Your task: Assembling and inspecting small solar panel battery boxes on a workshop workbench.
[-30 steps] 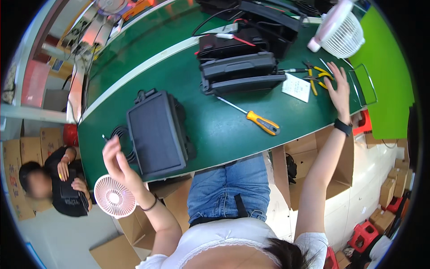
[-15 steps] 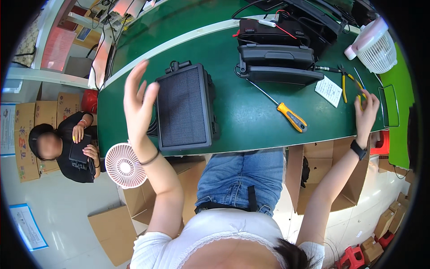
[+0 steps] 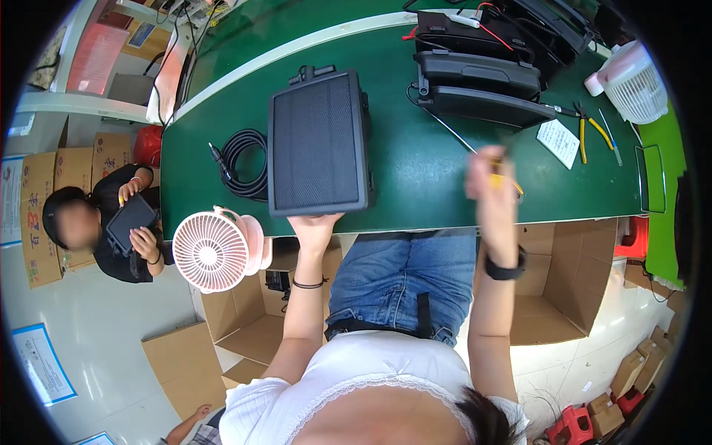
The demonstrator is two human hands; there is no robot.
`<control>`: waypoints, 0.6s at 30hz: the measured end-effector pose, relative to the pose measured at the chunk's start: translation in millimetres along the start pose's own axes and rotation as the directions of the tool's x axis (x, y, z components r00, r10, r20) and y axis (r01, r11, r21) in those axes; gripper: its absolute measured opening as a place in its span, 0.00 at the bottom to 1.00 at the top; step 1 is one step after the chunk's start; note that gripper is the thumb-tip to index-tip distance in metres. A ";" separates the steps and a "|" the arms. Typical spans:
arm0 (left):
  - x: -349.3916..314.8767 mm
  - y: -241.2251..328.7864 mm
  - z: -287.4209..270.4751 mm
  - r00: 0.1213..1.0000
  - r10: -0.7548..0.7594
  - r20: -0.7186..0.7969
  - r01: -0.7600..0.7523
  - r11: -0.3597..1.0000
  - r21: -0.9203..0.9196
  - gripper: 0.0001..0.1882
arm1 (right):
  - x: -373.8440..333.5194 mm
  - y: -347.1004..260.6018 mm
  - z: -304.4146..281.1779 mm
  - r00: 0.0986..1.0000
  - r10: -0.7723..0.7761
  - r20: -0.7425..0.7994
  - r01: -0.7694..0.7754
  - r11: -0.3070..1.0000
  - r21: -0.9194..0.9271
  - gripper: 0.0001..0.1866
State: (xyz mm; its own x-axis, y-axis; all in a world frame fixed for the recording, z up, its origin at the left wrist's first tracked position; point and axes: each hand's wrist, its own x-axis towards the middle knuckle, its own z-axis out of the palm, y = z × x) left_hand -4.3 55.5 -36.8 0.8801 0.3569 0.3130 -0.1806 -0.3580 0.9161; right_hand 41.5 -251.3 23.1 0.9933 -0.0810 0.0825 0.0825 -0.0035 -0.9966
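At table (image 3: 419, 189) edge | left hand (image 3: 314, 230) under panel (image 3: 315, 144) | right hand (image 3: 492, 189) at screwdriver (image 3: 460, 139) | fingers (image 3: 477, 172): grip unclear | open room between

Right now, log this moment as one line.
left hand: at near edge of black panel unit, fingers hidden | right hand: blurred, at screwdriver, grip unclear | coiled cable: left of black panel unit

Wide head view; facing down

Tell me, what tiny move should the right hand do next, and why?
Probably close the right hand snugly on the screwdriver: the hand is over its yellow end, but blur hides whether it grips. The left hand is at the near edge of the black panel unit.
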 end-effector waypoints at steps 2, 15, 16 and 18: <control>16.6 16.0 -0.2 0.981 0.159 -0.115 -0.166 0.985 -0.054 0.51 | 8.0 -9.3 45.5 0.981 -0.132 0.143 0.153 0.977 -0.147 0.14; 99.3 167.4 -25.6 0.986 -0.085 0.141 0.061 0.984 0.165 0.25 | -3.2 -2.2 107.3 0.997 0.055 0.051 -0.067 0.958 0.279 0.26; 102.5 166.9 -20.8 0.995 0.047 0.087 -0.056 0.993 0.101 0.25 | -11.2 -5.6 101.3 0.989 0.107 0.104 -0.136 0.936 0.325 0.24; 108.2 170.8 -14.7 0.978 0.179 0.108 -0.191 0.975 0.114 0.20 | -20.7 -12.0 97.7 0.983 0.118 0.143 -0.159 0.933 0.324 0.17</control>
State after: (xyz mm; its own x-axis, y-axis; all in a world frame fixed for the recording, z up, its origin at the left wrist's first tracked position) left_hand 53.6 45.6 157.2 0.8760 0.1919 0.4426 -0.2937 -0.5156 0.8049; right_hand 27.8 -152.2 33.7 0.9974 0.0625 -0.0359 -0.0547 0.3323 -0.9416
